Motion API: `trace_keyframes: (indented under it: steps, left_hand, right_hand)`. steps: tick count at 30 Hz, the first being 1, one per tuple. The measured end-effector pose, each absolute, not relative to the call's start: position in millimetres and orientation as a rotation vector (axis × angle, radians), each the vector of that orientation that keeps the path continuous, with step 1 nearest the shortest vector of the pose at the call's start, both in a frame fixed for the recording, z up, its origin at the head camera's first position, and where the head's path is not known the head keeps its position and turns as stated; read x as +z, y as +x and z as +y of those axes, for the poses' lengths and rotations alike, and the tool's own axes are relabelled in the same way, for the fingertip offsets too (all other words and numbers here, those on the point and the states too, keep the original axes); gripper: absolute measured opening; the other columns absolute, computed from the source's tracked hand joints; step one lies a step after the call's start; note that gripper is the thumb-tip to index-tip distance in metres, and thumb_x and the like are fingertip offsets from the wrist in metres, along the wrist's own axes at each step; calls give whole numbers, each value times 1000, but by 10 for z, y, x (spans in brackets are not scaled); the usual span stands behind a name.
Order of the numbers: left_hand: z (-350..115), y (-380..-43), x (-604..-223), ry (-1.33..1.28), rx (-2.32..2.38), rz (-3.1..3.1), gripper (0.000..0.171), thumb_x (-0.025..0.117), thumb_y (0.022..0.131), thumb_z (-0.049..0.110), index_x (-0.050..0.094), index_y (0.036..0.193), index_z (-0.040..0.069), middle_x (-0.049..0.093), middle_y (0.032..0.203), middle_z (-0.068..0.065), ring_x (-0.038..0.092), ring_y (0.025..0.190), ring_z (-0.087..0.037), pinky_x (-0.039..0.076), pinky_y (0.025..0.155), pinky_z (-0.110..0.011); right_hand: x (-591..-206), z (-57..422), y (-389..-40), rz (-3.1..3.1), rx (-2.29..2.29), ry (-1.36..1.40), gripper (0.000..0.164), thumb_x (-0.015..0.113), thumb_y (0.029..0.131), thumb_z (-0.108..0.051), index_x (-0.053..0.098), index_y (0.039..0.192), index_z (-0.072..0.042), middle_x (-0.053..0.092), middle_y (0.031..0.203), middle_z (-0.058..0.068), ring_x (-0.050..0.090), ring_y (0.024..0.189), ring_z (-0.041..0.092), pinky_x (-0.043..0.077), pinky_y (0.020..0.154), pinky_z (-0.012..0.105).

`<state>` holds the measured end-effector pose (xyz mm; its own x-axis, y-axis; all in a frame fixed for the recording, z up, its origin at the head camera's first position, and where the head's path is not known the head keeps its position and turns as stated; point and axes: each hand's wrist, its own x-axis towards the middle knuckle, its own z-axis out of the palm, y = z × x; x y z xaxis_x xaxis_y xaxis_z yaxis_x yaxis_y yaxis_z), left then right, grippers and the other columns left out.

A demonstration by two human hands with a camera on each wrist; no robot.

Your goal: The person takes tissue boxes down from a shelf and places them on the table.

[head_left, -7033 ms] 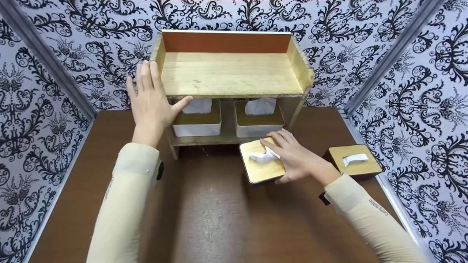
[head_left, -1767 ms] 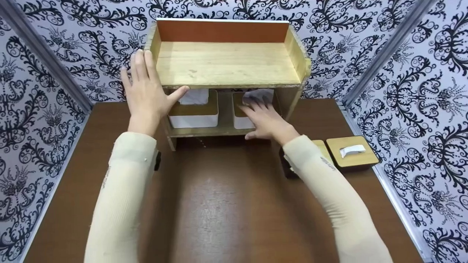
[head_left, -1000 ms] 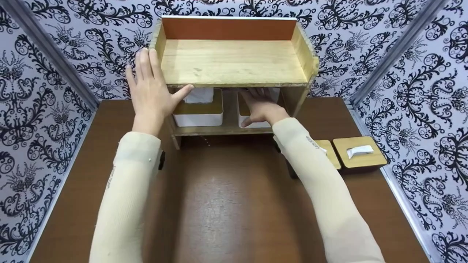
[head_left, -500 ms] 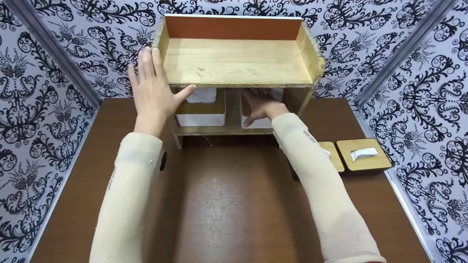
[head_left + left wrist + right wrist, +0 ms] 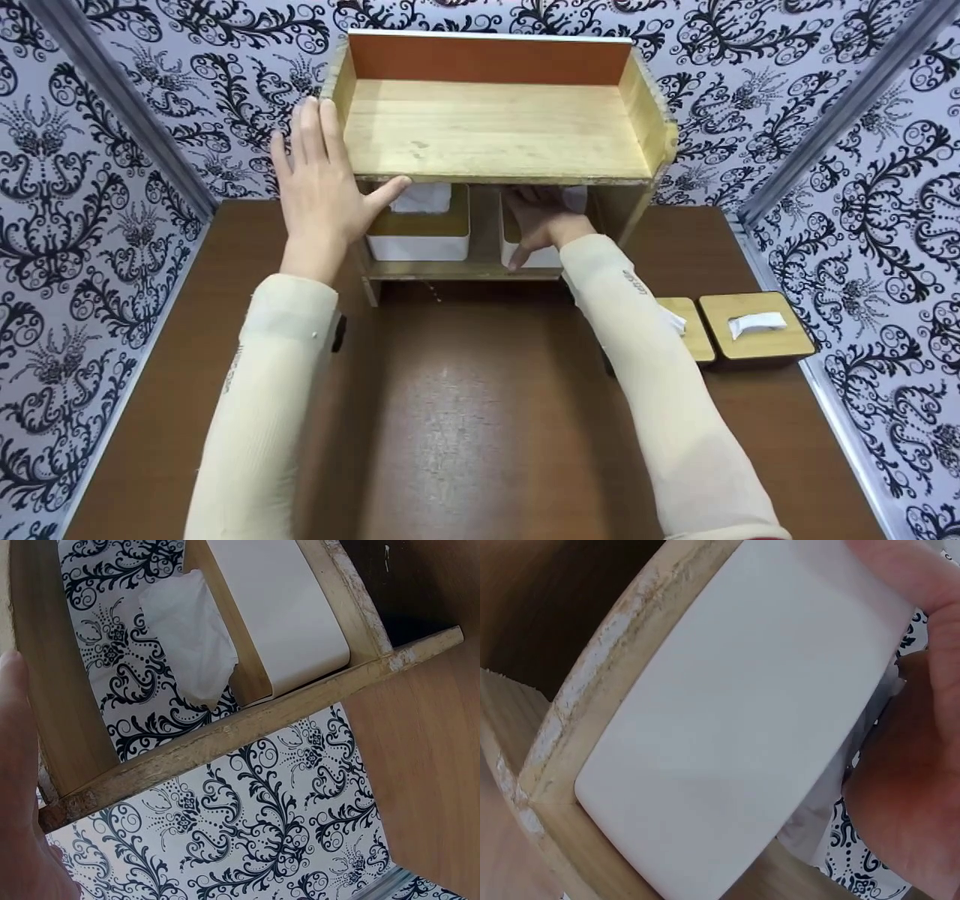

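Observation:
A small wooden shelf [image 5: 495, 139] stands at the back of the table. In its lower compartment sit two white tissue boxes with wooden tops, a left tissue box [image 5: 418, 248] and a right tissue box [image 5: 540, 259]. My right hand [image 5: 546, 223] grips the right one, thumb on its front face and fingers reaching over the top, fingertips hidden by the shelf board. In the right wrist view that box's white front [image 5: 727, 720] fills the middle. My left hand [image 5: 321, 191] rests with straight fingers on the shelf's left side, thumb along the board edge.
Right of the shelf, two dark tissue boxes with wooden lids stand side by side: a far-right box [image 5: 780, 339] and a nearer box [image 5: 696, 346], partly behind my right sleeve [image 5: 645, 352]. Patterned walls [image 5: 877, 262] close in the brown table [image 5: 450, 420].
Earlier my right hand held a dark tissue box above the table; it now stands beside the other one. The right hand has since moved into the shelf onto the right white box. Left hand stays.

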<state>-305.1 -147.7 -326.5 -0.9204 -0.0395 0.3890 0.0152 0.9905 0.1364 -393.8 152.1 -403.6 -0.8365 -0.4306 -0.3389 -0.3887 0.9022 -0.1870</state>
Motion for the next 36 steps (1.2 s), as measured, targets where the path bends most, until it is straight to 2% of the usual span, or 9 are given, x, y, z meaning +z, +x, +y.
trace_keyframes:
  steps: [3, 6, 9, 17, 23, 30, 36]
  left_hand:
    - [-1479, -3046, -3267, 12, -206, -2732, 126, 34, 73, 93, -12, 156, 10, -8, 164, -14, -5, 153, -29, -6, 124, -52]
    - [-1484, -3044, -3266, 15, -201, -2739, 125, 33, 73, 93, -13, 155, 10, -9, 164, -14, -6, 153, -29, -7, 123, -52]
    - [-1485, -3043, -3263, 19, -191, -2749, 125, 33, 73, 93, -14, 155, 10, -11, 164, -14, -7, 153, -29, -8, 123, -52]
    - [-1477, -3045, -3271, 17, -194, -2765, 125, 31, 73, 93, -15, 155, 10, -12, 164, -14, -8, 153, -30, -9, 123, -52]
    - [-1480, -3049, -3259, 18, -194, -2752, 126, 32, 73, 93, -14, 155, 10, -10, 164, -14, -6, 153, -30, -7, 123, -53]
    - [-1465, -3045, -3256, 11, -189, -2750, 125, 33, 74, 92, -13, 155, 9, -9, 164, -15, -6, 153, -31, -5, 123, -53]
    - [-1474, -3030, -3252, 12, -186, -2753, 125, 33, 74, 92, -14, 155, 9, -9, 164, -15, -6, 153, -31, -5, 123, -54]
  right_hand:
    - [-4059, 1510, -3927, 2719, -99, -599, 135, 86, 64, -52, -6, 158, -24, -14, 165, 5, -17, 152, 24, -4, 125, 48]
    - [-4095, 1491, -3919, 2742, -106, -597, 135, 87, 62, -47, -5, 158, -23, -14, 165, 6, -17, 151, 27, -6, 124, 50]
    - [-4121, 1488, -3918, 2758, -101, -612, 134, 87, 62, -43, -3, 158, -21, -12, 165, 7, -15, 152, 28, -6, 124, 52]
    - [-4162, 1511, -3924, 2767, -134, -588, 136, 86, 63, -43, -10, 157, -25, -11, 165, 5, -14, 152, 28, -4, 125, 49]
    - [-4141, 1513, -3911, 2803, -128, -621, 138, 87, 60, -45, -8, 157, -21, -9, 165, 7, -12, 152, 30, -3, 124, 52]
    - [-4131, 1504, -3864, 2815, -159, -642, 138, 88, 59, -38, -10, 157, -26, -10, 166, 3, -14, 152, 26, -6, 125, 49]
    - [-4087, 1457, -3796, 2844, -167, -683, 138, 87, 58, -40, -6, 158, -24, -6, 166, 6, -10, 152, 29, -5, 124, 50]
